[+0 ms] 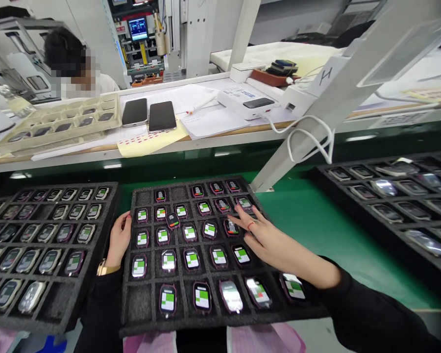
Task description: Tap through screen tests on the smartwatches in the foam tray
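Observation:
Before me a black foam tray (139, 304) holds rows of smartwatch bodies without straps, most with lit screens of green and white blocks. My left hand (120, 236) grips the tray's left edge, its fingers curled and partly hidden. Over the right part of the tray my right hand (259, 233) is open, fingers spread, the fingertips at a watch (231, 227) with a dark screen and small text. Whether they touch it, I cannot tell. One watch (172, 220) lies tilted across the dividers between slots. A few slots show bare foam.
A second foam tray of watches (99, 235) stands at the left; another (330, 189) lies right on the green bench (290, 215). A slanted white post (279, 166) rises behind my tray. The shelf holds phones (162, 116), papers and a plastic tray (110, 113). A person sits beyond.

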`<control>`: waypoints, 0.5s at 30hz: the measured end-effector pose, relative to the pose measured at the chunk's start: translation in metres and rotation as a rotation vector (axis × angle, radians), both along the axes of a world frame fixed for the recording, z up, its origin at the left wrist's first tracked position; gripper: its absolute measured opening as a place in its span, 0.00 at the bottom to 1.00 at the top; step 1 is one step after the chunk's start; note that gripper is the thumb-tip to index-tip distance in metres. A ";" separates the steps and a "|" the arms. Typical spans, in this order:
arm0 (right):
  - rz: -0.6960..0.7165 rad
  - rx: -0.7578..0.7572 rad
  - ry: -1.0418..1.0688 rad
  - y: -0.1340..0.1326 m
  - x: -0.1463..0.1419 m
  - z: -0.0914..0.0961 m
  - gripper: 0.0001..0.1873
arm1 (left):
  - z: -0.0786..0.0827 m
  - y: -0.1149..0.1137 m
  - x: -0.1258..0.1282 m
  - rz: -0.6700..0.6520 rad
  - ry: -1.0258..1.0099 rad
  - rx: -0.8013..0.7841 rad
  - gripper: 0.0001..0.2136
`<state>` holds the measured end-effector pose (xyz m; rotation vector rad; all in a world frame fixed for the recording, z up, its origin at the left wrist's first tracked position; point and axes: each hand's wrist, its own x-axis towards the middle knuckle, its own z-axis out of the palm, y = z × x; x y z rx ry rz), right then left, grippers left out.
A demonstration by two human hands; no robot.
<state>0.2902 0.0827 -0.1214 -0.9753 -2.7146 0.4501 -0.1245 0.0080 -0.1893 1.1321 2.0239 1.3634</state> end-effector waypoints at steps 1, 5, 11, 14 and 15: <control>-0.008 -0.011 -0.013 -0.004 0.007 -0.002 0.38 | 0.000 0.000 0.000 0.003 0.000 -0.004 0.23; -0.022 -0.023 -0.067 -0.021 0.019 -0.007 0.33 | 0.000 0.002 -0.001 0.026 0.007 -0.021 0.24; -0.044 0.047 -0.096 -0.038 0.011 -0.010 0.30 | 0.002 0.002 0.000 0.028 0.019 -0.026 0.24; -0.012 0.053 -0.139 -0.039 0.011 -0.012 0.30 | 0.003 0.002 0.001 0.029 0.025 -0.023 0.24; -0.013 0.054 -0.137 -0.038 0.012 -0.012 0.30 | 0.003 0.002 0.001 0.029 0.026 -0.022 0.24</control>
